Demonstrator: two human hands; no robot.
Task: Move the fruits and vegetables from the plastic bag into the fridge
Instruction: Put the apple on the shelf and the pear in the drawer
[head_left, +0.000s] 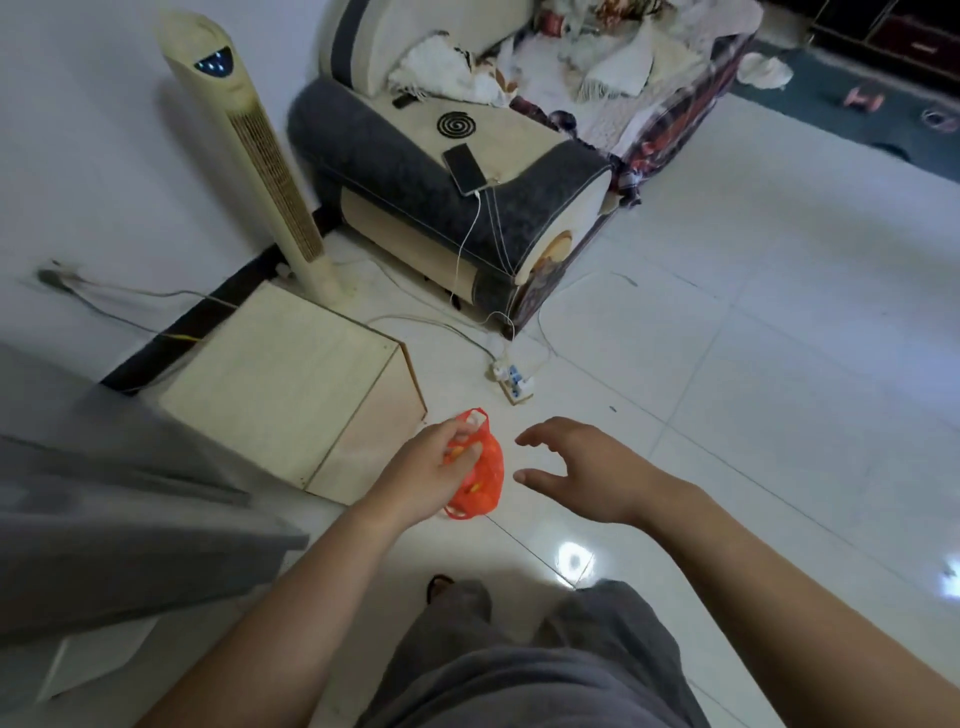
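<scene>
- Thin, crinkled orange-red plastic bag (480, 475) hangs low over the glossy white tiled floor (753, 364), its long axis running from 12 to 6 o'clock; small yellow-orange produce (472, 487) shows through the translucent film
- Left hand (434, 467) overlaps the bag's upper left side, fingers (462, 454) curled about the bunched film just below the looped handle (474, 415): holding the bag
- Right hand (576, 467) lies at 3 o'clock from the bag, near but apart; its fingers spread wide and empty, tips pointing toward 9 o'clock at the bag
- Judgement: the left hand is the nearer one and already carries the load; the right would close leftward to open the mouth
- Grey, motion-blurred panel (119, 519) at 9 o'clock is probably the fridge; a pale wooden box (291, 384) stands at 10 o'clock
</scene>
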